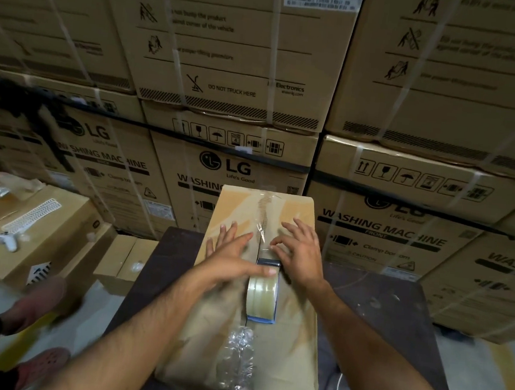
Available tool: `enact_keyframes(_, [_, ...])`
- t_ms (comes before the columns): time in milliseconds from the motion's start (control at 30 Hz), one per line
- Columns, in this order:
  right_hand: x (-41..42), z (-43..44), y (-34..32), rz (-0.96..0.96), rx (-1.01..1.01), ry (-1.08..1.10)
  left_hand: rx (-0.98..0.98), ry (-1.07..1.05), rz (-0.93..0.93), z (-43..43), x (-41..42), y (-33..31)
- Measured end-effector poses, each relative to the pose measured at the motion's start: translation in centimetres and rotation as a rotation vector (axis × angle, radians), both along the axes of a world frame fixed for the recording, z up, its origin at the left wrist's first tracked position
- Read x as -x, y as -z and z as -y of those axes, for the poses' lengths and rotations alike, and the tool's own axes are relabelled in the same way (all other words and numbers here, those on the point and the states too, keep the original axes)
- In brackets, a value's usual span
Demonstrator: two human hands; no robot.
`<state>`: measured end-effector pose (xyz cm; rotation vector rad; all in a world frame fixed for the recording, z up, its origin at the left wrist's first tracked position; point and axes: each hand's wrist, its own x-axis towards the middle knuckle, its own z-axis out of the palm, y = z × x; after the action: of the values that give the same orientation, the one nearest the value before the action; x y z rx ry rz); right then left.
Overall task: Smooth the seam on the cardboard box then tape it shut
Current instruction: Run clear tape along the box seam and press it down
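A long cardboard box [290,350] lies on a dark table [397,308], with its centre seam [258,245] running away from me. A roll of clear tape on a blue dispenser [262,290] rests on the seam at mid-box. My left hand [231,252] lies flat on the left flap, fingers spread, thumb touching the roll. My right hand [299,250] presses the right flap, fingers spread beside the seam. Old wrinkled tape [264,208] covers the far part of the seam. Crumpled clear tape [237,361] sits on the near part.
Stacked washing machine cartons [230,166] form a wall right behind the table. Smaller cardboard boxes [32,234] stand on the left. Another person's feet in pink shoes [38,302] are on the floor at lower left.
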<state>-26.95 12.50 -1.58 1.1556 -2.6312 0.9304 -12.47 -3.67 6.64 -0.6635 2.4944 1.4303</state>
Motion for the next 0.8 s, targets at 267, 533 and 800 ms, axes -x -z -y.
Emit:
enact_keyframes(267, [0.1, -0.2, 0.2, 0.002, 0.049, -0.004, 0.333, 0.064, -0.020, 2.0, 6.0, 4.2])
enact_keyframes(533, [0.3, -0.2, 0.5, -0.117, 0.046, -0.050, 0.413, 0.171, -0.031, 1.8, 7.3, 4.8])
enact_keyframes(800, [0.5, -0.2, 0.5, -0.255, -0.002, -0.135, 0.377, 0.204, 0.012, 2.3, 7.3, 4.0])
